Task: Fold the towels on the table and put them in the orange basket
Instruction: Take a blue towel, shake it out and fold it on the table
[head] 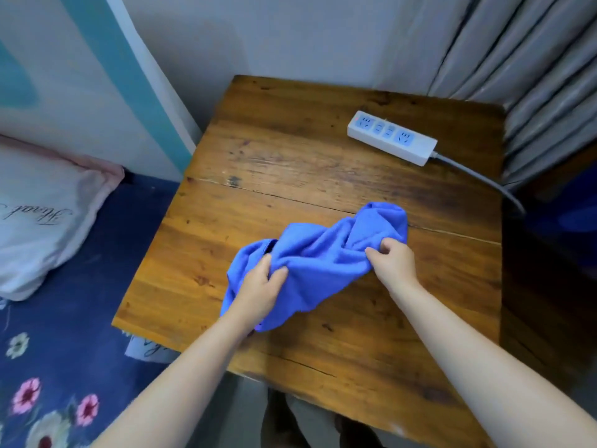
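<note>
A crumpled blue towel (319,253) lies bunched across the middle of the wooden table (290,163). My left hand (258,292) grips the towel's near left part, fingers curled into the cloth. My right hand (392,261) pinches a fold at the towel's right side. Both forearms reach in from the bottom of the view. No orange basket is in view.
A white power strip (392,137) with a grey cable (484,179) lies at the table's far right. Grey curtains (533,69) hang behind the right corner. A bed with a blue floral sheet (80,302) and a white pillow (42,218) runs along the left.
</note>
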`<state>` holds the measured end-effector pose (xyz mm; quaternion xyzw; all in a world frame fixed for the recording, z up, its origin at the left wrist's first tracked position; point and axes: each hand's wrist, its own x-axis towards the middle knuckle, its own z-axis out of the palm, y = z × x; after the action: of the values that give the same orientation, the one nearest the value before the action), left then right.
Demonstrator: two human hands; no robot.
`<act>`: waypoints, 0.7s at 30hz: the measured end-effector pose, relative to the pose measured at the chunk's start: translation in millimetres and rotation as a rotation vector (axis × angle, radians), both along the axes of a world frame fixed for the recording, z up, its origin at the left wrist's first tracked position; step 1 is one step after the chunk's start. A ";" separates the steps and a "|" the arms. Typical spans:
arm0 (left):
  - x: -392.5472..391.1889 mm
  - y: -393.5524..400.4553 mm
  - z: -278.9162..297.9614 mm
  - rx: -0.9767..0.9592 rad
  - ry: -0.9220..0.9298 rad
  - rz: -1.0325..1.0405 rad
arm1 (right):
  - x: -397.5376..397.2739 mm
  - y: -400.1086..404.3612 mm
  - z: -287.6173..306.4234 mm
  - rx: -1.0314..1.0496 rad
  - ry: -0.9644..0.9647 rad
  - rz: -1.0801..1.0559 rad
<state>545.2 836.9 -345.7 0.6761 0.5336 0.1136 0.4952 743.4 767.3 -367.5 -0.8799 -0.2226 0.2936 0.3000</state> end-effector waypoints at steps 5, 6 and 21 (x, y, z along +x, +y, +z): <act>-3.8 63.5 36.4 -0.296 -0.361 0.358 | -0.2 72.1 51.3 0.282 -0.068 0.224; -6.3 78.1 40.7 -0.313 -0.314 0.392 | -2.2 83.4 55.9 0.298 -0.052 0.259; -62.0 98.5 -5.3 -0.897 0.114 0.362 | -48.3 90.4 -13.5 -0.431 -0.213 0.151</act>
<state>483.1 935.4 -351.1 0.2976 0.6652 -0.0801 0.6801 695.1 857.6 -381.0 -0.9304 -0.2505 0.2614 0.0574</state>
